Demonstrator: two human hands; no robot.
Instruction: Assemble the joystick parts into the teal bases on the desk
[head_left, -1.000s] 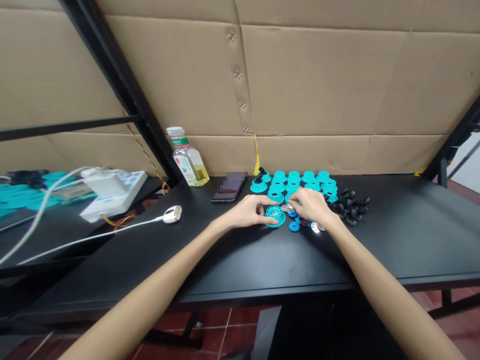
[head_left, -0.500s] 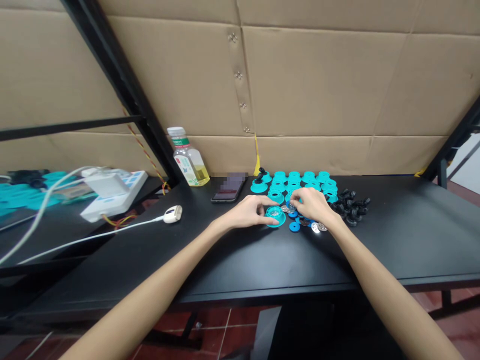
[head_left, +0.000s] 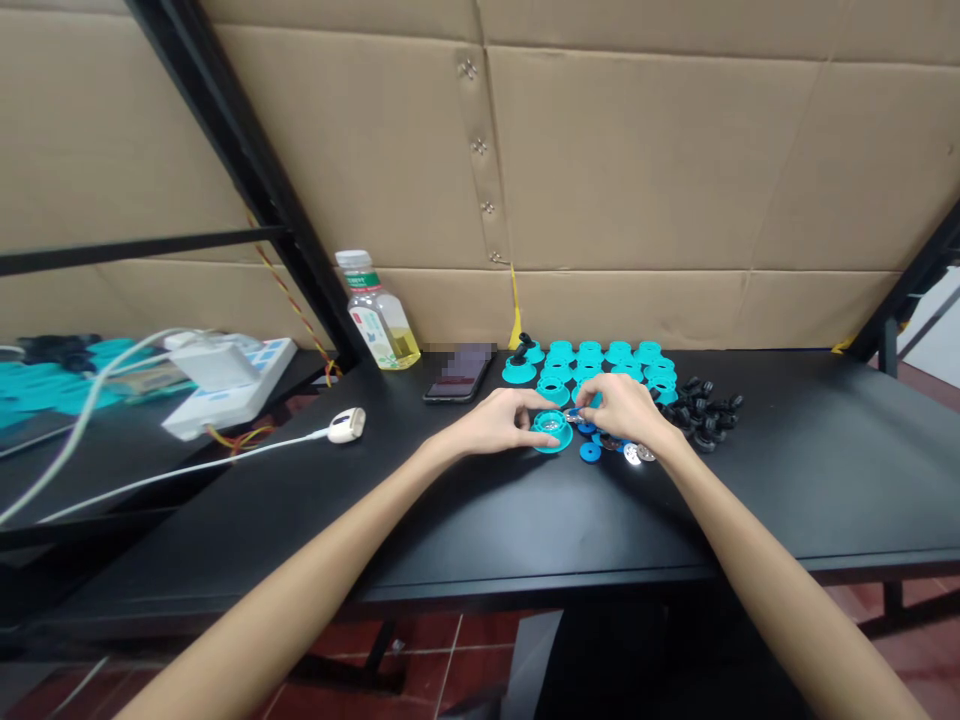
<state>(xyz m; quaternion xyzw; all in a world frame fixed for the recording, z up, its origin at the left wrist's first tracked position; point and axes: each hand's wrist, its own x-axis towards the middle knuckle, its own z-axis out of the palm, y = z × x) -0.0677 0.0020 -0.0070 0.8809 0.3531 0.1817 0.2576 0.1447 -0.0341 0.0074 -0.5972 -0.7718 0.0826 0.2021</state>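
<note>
My left hand [head_left: 504, 422] grips the rim of a teal flanged plastic cup [head_left: 559, 443] resting on the black table, thumb at the front, fingers behind. A perforated metal disc [head_left: 552, 426] shows inside that cup. Just to the right, my right hand [head_left: 616, 405] has thumb and forefinger closed at a small disc [head_left: 574, 414]; blue and silver show there, and the fingers partly hide it. Below the right hand lies a loose pile of blue discs [head_left: 590, 453] and silver perforated discs [head_left: 632, 454]. Rows of more teal cups [head_left: 589, 352] stand behind both hands.
Black knob-like parts [head_left: 705, 415] are heaped right of the cups. One teal cup at the back left carries a black part [head_left: 521, 348]. A phone [head_left: 459, 374], a bottle [head_left: 377, 312], a cabled cream device [head_left: 346, 425] and a power strip [head_left: 232, 390] lie leftward.
My right hand has shifted slightly down and left, its fingertips now at a disc closer to the held cup. My left hand keeps its grip. The camera view has tilted a little.
</note>
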